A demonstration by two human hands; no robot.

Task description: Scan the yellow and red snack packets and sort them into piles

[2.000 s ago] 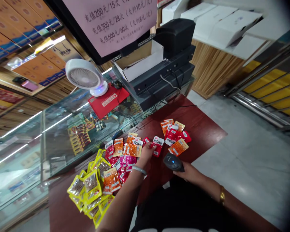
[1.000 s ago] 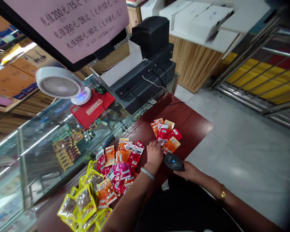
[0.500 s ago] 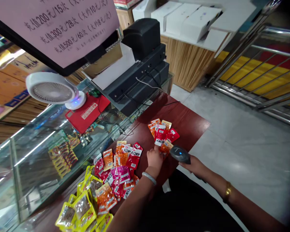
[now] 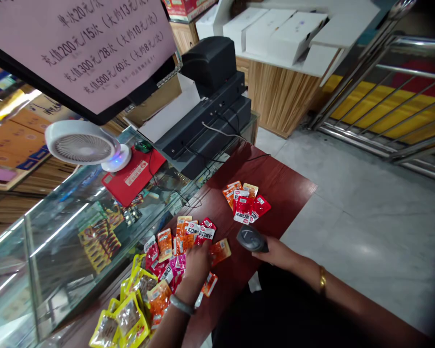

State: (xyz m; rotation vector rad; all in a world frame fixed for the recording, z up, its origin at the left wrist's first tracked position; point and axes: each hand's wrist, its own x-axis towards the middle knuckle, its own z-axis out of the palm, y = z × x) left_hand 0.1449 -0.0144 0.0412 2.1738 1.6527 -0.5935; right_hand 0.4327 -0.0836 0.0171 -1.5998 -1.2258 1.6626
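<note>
My right hand (image 4: 271, 251) is closed around the handle of a dark grey barcode scanner (image 4: 252, 238), held above the brown countertop. Over the larger heap, my left hand (image 4: 198, 261) is palm down, its fingertips partly hidden among the packets. An orange snack packet (image 4: 220, 251) sticks out from its thumb side and appears pinched there. Just beyond the fingertips lies a red and white snack packet (image 4: 205, 233). Several yellow packets (image 4: 130, 316) make up the near-left end of the heap. Farther right, a smaller group holds red packets (image 4: 244, 207) and orange ones.
The countertop (image 4: 286, 181) ends at a corner on the right. Behind it stand a dark cash drawer (image 4: 203, 137), a printer-like black box (image 4: 210, 63) and a sign-covered monitor (image 4: 105, 53). A white fan (image 4: 83, 142) stands on the glass case (image 4: 58, 232). Metal railings (image 4: 387, 116) rise at right.
My left hand has moved left from the smaller group to the larger heap; an orange packet has left that group and one now shows beside the hand. The scanner has shifted left.
</note>
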